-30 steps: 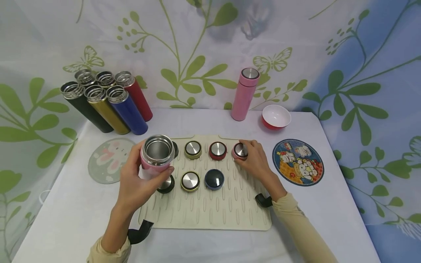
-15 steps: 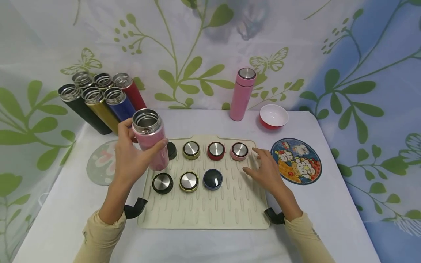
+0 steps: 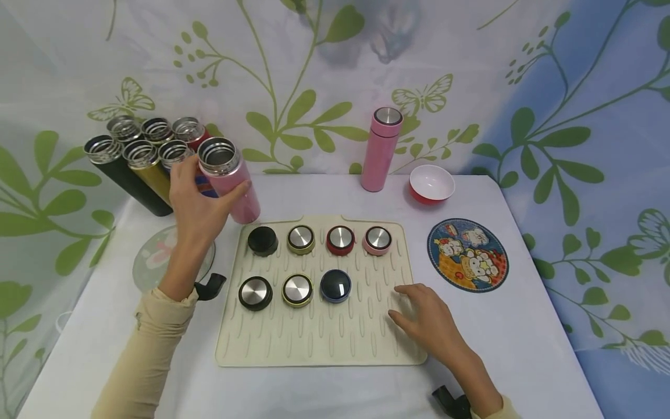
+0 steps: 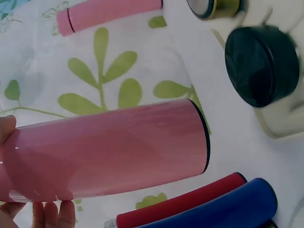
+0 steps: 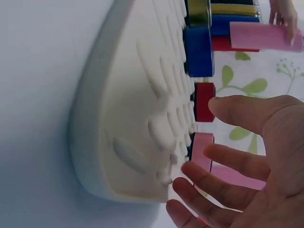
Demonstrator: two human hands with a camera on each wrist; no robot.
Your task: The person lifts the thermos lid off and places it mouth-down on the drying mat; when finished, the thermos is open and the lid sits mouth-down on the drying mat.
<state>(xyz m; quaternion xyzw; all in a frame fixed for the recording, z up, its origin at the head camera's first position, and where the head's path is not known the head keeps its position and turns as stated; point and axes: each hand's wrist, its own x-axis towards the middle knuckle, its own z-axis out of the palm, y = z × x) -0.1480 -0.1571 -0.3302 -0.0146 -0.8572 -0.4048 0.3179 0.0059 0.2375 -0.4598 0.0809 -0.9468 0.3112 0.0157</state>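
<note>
My left hand grips a lidless pink thermos bottle near its steel neck, thumb on one side and fingers on the other. The bottle is upright with a slight tilt, beside the other lidless bottles; I cannot tell whether its base touches the table. In the left wrist view its pink body spans the picture. My right hand hovers by the right edge of the cream mat, fingers spread and holding nothing. Several bottle lids stand on the mat in two rows, among them a pink lid and a red lid.
Lidless green, gold and red bottles cluster at the back left, with others. A capped pink bottle and a red-and-white bowl stand at the back. Round placemats lie left and right.
My left hand has carried the pink bottle back and left, from over the mat towards the bottle cluster. My right hand has let go of the pink lid and drawn back towards the front right.
</note>
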